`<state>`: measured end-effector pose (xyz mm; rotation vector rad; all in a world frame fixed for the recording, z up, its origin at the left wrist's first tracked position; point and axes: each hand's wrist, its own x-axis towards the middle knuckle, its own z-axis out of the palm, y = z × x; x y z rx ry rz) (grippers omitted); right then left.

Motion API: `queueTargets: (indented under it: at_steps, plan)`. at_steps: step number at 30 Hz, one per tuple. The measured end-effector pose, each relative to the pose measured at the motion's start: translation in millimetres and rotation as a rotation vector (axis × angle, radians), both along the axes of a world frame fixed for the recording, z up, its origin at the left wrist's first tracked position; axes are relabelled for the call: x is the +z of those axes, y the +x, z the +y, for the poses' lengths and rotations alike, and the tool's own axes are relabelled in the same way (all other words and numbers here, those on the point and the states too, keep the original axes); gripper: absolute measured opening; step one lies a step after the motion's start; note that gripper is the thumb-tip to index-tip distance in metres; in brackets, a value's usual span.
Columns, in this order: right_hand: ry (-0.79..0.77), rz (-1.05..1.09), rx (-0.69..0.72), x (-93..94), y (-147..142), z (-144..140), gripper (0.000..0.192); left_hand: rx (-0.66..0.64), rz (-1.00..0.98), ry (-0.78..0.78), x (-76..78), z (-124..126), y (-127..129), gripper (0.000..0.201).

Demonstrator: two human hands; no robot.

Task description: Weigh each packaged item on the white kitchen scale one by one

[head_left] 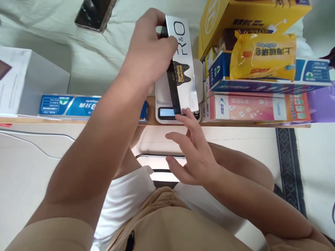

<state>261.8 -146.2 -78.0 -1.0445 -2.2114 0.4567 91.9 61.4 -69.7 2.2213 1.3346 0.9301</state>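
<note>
My left hand point(153, 48) is closed around the far end of a slim silver and black box point(185, 66), printed "R&O" and "Bamboo Charcoal". The box is tilted on its long edge over a white digital scale point(162, 83); I cannot tell whether it rests on the platform. Part of the scale's lit display point(166, 112) shows beside the box's near end. My right hand point(195, 153) has its fingers spread below that end. Its upper fingertips are at the box's near edge, perhaps touching it, and the other fingers hold nothing.
At right, a yellow soap packet point(264, 57) lies on a blue box point(269, 83), above a pink box point(243, 107). Behind stands a yellow carton point(235, 17). At left are a blue toothpaste box point(69, 105) and a white carton point(39, 80). A phone point(94, 14) lies on the cloth.
</note>
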Motion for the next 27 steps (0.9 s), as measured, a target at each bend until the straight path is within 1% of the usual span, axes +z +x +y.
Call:
queueTargets:
  at_steps: [2, 3, 6, 7, 8, 9, 11, 13, 14, 16, 18, 20, 23, 27]
  plan:
    - [0.023, 0.018, -0.023, -4.7, 1, 0, 0.035, 0.09, 0.001, -0.176, 2.3, 2, 9, 0.056]
    - [0.038, 0.026, -0.033, -6.5, 2, 0, 0.034, 0.14, 0.004, -0.225, 5.0, 0, 12, 0.053]
    - [0.065, 0.049, -0.041, -9.3, 6, 0, 0.032, 0.23, 0.031, -0.24, 14.3, -12, 14, 0.079]
    - [0.06, 0.048, -0.035, -9.1, 7, 0, 0.031, 0.231, 0.039, -0.225, 16.2, -18, 13, 0.082]
    - [0.058, 0.049, -0.027, -8.4, 9, 0, 0.03, 0.212, 0.027, -0.193, 16.9, -24, 10, 0.08]
    - [0.059, 0.053, -0.018, -7.2, 10, 0, 0.03, 0.171, -0.009, -0.138, 16.2, -31, 7, 0.073]
    - [0.067, 0.061, 0.001, -3.7, 12, 0, 0.028, 0.092, -0.141, 0.016, 11.8, -46, 1, 0.055]
    - [0.076, 0.068, 0.015, 0.4, 12, 1, 0.025, 0.072, -0.285, 0.119, 5.8, -61, -2, 0.037]
    - [0.082, 0.073, 0.026, 2.2, 11, 2, 0.024, 0.095, -0.335, 0.123, 3.3, -68, -2, 0.031]
    - [0.094, 0.097, 0.066, 4.2, 8, 6, 0.022, 0.145, -0.388, 0.094, 0.1, -78, -1, 0.026]
    - [0.099, 0.146, 0.133, 3.2, 2, 11, 0.02, 0.136, -0.399, 0.085, 0.0, -84, 0, 0.024]
    - [0.091, 0.162, 0.213, -0.8, -5, 17, 0.016, 0.102, -0.386, 0.096, 2.2, -86, 0, 0.023]
    - [0.072, 0.098, 0.316, -9.7, -15, 21, 0.015, 0.063, -0.387, 0.131, 5.5, -85, -1, 0.022]
    - [0.052, 0.096, 0.336, -19.8, -16, 21, 0.016, 0.064, -0.402, 0.187, 2.2, -82, -4, 0.02]
